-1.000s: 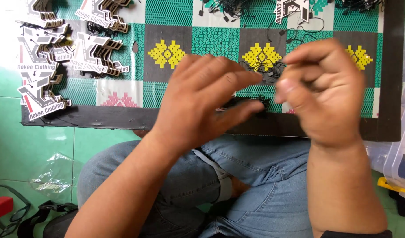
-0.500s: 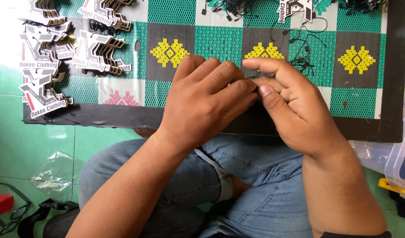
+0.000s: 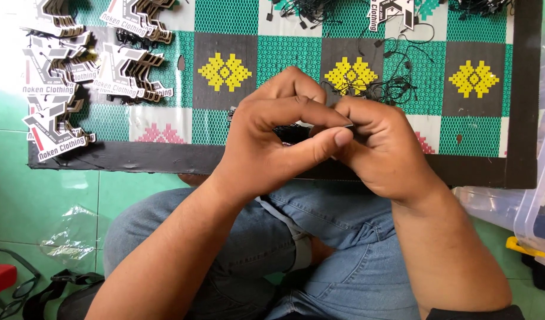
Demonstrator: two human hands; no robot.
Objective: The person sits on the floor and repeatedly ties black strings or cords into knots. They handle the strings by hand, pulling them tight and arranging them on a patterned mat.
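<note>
My left hand [image 3: 272, 139] and my right hand [image 3: 382, 145] press together above the near edge of a patterned mat [image 3: 225, 71]. Both pinch a small dark item [image 3: 293, 133], mostly hidden by my fingers; what it is I cannot tell exactly. Just behind my right hand lies a tangle of thin black strings with small fasteners [image 3: 394, 83]. Stacks of shaped white, black and red hang tags [image 3: 77, 77] lie on the mat's far left.
The mat has a black border [image 3: 124, 159] and lies on a green tiled floor [image 3: 47, 201]. My jeans-clad legs [image 3: 320, 249] are crossed below. A clear plastic bin [image 3: 536, 201] stands right; crumpled clear plastic [image 3: 71, 237] lies left. More strings [image 3: 308, 9] and a tag [image 3: 394, 12] sit at the back.
My hands have shifted left and drawn closer together, the left thumb now laid over the right fingers. The view has dipped slightly.
</note>
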